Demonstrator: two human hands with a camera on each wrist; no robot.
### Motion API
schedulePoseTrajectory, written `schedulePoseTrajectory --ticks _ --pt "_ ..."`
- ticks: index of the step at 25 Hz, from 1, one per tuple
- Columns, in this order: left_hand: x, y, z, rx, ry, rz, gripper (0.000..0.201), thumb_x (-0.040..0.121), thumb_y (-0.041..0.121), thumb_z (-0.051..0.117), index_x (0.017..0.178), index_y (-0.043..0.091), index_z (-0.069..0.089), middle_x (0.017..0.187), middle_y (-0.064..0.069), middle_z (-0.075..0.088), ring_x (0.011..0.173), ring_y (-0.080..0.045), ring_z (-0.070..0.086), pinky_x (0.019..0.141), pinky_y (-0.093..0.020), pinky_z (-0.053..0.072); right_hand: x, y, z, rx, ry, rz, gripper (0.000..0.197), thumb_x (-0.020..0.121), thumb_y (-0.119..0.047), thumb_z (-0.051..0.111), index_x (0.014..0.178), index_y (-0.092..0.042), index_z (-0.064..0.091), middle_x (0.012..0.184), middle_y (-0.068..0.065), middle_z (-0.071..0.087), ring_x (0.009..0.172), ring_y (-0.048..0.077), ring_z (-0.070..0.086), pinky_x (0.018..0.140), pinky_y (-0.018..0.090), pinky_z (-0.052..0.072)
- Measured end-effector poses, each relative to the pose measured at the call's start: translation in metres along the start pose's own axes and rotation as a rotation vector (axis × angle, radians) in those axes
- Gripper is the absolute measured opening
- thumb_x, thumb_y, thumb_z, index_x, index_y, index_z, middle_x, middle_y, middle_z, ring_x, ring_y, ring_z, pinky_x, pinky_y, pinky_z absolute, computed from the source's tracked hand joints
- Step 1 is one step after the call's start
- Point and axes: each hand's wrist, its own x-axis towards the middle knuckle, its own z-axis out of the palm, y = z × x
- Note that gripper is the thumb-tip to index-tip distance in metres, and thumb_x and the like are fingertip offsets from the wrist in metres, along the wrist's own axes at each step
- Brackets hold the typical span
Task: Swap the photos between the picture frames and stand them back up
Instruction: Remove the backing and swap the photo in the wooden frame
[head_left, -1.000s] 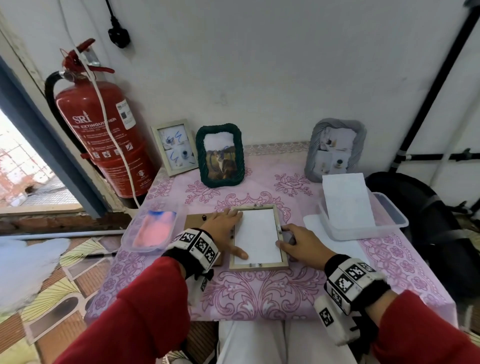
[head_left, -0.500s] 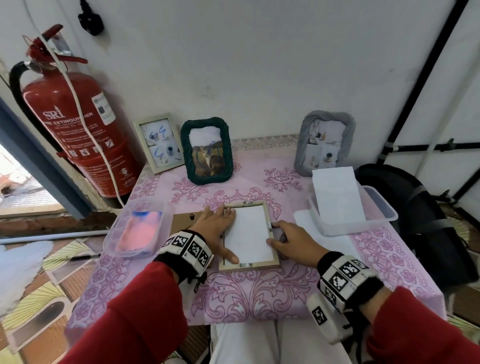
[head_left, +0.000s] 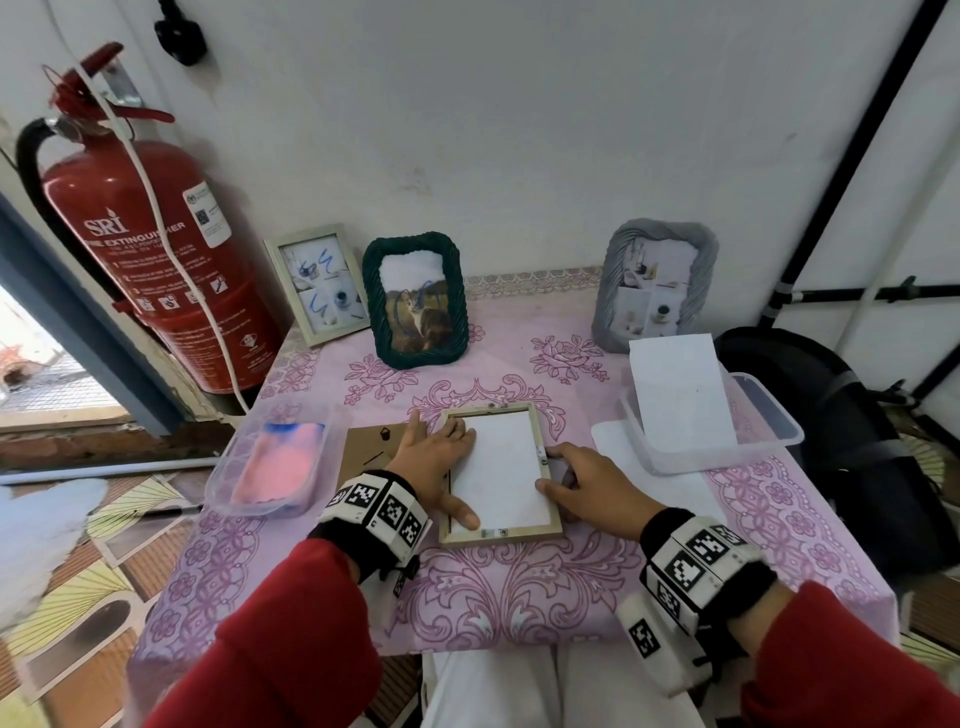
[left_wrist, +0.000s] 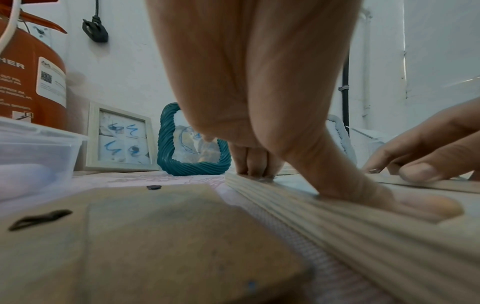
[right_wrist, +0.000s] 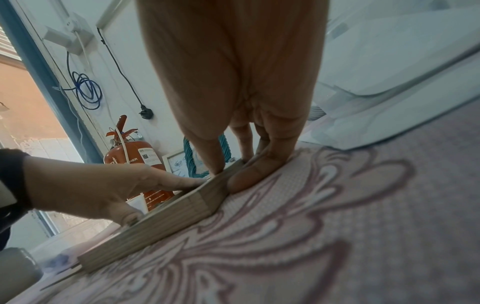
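A light wooden frame (head_left: 550, 470) lies face down at the middle of the table, with a white photo back (head_left: 506, 467) showing inside it. My left hand (head_left: 447, 467) lies flat over the frame's left rail; its fingertips press the far left corner and its thumb (left_wrist: 405, 203) lies on the sheet near the front. At the right rail my right hand (head_left: 548, 470) pinches the wood, thumb (right_wrist: 213, 162) on top and fingers along the outer side. The brown backing board (head_left: 371, 449) lies to the left, partly under my left wrist. A second white photo (head_left: 680, 389) leans in a clear tub (head_left: 779, 441).
Three frames stand along the wall: a white one (head_left: 317, 283), a green rope one (head_left: 415, 299) and a grey one (head_left: 654, 283). A lidded tub with pink cloth (head_left: 275, 462) sits at the left edge. A fire extinguisher (head_left: 150, 260) and a black bag (head_left: 831, 415) flank the table.
Both hands keep their places on the frame. Only the head view has shifted a little.
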Motion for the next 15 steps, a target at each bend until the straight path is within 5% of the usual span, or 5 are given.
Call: schedulePoseTrajectory --ticks 2,6,9,12,15 --pt "0.000 -0.003 0.003 -0.010 -0.006 0.015 0.150 0.030 0.096 0.038 0.150 0.012 0.007 0.158 -0.010 0.003 0.147 -0.017 -0.002 0.108 -0.051 -0.024 0.001 0.000 0.000 0.001 0.002 0.001 0.047 0.092 -0.029 0.055 0.134 -0.011 0.042 0.108 0.018 0.057 0.095 0.026 0.056 0.075 0.024 0.037" --pt "-0.001 -0.005 0.010 -0.073 0.046 -0.005 0.121 0.058 0.074 0.063 0.150 0.016 0.009 0.159 -0.007 0.008 0.147 -0.015 0.001 0.108 -0.044 -0.025 0.000 0.000 0.000 0.000 -0.001 -0.002 0.048 0.092 -0.029 0.056 0.133 -0.010 0.042 0.108 0.017 0.057 0.087 0.020 0.052 0.074 0.023 0.035" --pt "-0.003 -0.004 0.008 -0.141 0.071 0.021 0.148 0.024 0.094 0.044 0.149 0.018 0.019 0.156 -0.004 0.021 0.145 -0.019 0.015 0.118 -0.046 -0.007 0.000 0.000 0.000 0.006 0.001 0.005 0.047 0.092 -0.029 0.056 0.133 -0.011 0.042 0.108 0.017 0.057 0.092 0.024 0.054 0.075 0.024 0.037" --pt "-0.008 -0.004 0.009 -0.367 0.210 0.015 0.115 0.047 0.051 0.085 0.144 0.020 0.032 0.138 -0.005 0.049 0.128 -0.024 0.038 0.110 -0.035 0.028 0.001 0.000 0.000 0.008 0.002 0.007 0.047 0.092 -0.029 0.056 0.133 -0.011 0.042 0.109 0.017 0.057 0.097 0.027 0.056 0.075 0.024 0.037" --pt "-0.016 -0.002 0.015 -0.517 0.273 0.003 0.114 0.052 0.025 0.090 0.147 0.017 0.026 0.145 -0.002 0.042 0.133 -0.024 0.032 0.111 -0.035 0.028 0.001 0.000 0.001 0.010 0.003 0.009 0.046 0.092 -0.028 0.056 0.133 -0.011 0.043 0.109 0.018 0.057 0.096 0.027 0.056 0.075 0.024 0.036"
